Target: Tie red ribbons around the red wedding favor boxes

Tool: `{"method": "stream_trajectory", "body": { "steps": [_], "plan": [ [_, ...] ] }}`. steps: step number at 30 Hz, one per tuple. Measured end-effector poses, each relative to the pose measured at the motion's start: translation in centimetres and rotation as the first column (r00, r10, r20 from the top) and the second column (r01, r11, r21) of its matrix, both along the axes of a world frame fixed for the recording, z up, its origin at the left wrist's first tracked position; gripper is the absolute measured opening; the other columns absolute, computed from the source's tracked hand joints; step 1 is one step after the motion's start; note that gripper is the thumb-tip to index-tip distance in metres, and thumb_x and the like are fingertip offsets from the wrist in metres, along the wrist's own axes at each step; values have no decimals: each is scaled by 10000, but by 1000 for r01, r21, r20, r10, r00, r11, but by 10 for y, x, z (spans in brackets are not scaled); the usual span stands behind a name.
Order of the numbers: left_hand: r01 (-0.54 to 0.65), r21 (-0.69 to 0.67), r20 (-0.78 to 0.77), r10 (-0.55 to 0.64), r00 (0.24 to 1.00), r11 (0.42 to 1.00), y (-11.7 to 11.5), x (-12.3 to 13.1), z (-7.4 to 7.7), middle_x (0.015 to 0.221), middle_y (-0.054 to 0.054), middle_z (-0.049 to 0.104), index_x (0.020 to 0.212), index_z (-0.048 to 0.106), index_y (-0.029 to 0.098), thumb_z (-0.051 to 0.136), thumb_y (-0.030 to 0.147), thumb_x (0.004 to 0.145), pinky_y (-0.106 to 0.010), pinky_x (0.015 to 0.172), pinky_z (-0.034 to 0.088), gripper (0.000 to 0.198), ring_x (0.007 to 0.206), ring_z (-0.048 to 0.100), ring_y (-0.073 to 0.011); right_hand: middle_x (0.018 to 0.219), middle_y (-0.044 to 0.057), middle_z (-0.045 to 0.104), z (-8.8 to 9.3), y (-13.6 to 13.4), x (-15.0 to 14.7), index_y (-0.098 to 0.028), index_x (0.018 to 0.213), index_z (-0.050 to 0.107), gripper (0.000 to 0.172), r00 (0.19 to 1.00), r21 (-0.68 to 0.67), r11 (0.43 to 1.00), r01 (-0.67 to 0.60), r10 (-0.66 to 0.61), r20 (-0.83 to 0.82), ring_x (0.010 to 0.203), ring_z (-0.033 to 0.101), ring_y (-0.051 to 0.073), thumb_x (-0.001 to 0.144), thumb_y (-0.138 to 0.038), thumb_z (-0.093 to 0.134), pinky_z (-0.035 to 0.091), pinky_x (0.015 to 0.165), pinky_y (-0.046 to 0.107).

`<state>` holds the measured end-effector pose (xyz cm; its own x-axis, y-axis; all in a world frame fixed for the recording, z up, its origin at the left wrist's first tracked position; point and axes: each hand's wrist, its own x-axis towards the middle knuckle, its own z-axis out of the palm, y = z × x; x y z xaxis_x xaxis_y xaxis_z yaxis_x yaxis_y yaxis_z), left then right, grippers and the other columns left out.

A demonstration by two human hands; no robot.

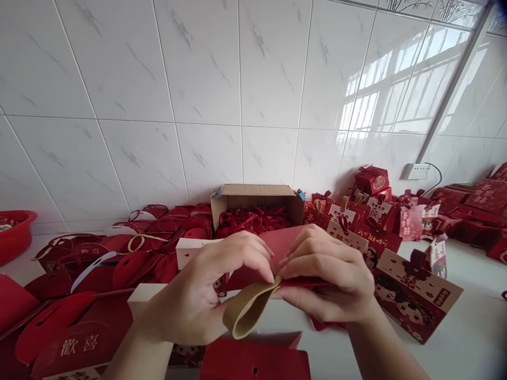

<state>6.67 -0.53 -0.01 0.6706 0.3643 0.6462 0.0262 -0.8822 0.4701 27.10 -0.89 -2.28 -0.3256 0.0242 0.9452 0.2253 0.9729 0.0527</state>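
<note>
Both my hands meet in front of me at a red paper gift box [279, 245], which is partly hidden behind the fingers. My left hand [214, 287] is closed, its fingertips pinching the base of a looped gold strap [242, 312]. The loop hangs towards me, below the fingers. With fingers on top and thumb below, my right hand [330, 277] grips the top edge of the box, touching the strap where it meets the card. Just below lies another red gift box [255, 361] with a small hole in its flap.
An open cardboard carton [257, 190] of dark red ribbons stands against the tiled wall. Red boxes with rope handles [146, 243] crowd the left, near a red basin [16, 237]. Boxes with ribbon loops, such as a printed gift box [414, 295], stand right. A wall socket [415, 171] is behind.
</note>
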Motion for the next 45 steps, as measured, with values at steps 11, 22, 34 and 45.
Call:
{"method": "stream_trajectory", "body": {
  "steps": [11, 22, 34, 45],
  "plan": [
    [-23, 196, 54, 13, 998, 980, 3, 2, -3, 1010, -33, 717, 955, 644, 265, 669, 55, 772, -392, 1014, 471, 280, 1065, 641, -215, 633, 40, 652, 4, -5, 5, -136, 826, 644, 47, 997, 69, 996, 63, -66, 38, 587, 595, 138, 824, -175, 671, 484, 551, 301],
    [-29, 183, 167, -2, 986, 983, 2, 6, -11, 890, -36, 698, 1064, 628, 239, 622, 139, 852, -324, 769, 560, 235, 839, 658, -178, 670, 46, 676, 8, -10, 9, -132, 847, 651, 42, 996, 118, 990, 76, -82, 44, 618, 613, 145, 813, -134, 676, 469, 573, 308],
    [-515, 264, 183, 482, 857, 815, 17, 4, -15, 841, 48, 732, 1272, 397, 311, 606, 183, 846, -299, 747, 551, 491, 818, 693, -171, 953, 70, 675, -6, 20, -4, -197, 926, 712, 166, 995, -414, 910, -22, -22, -101, 902, 661, 165, 764, -216, 744, 565, 795, 286],
    [-537, 106, 240, 502, 831, 837, 17, 8, -20, 814, 28, 703, 1299, 409, 315, 635, 212, 818, -315, 773, 575, 541, 860, 677, -194, 747, 40, 675, -10, 22, -17, -174, 741, 611, 120, 970, -309, 941, -138, 66, -235, 725, 636, 139, 767, -116, 713, 534, 657, 263]
  ]
}}
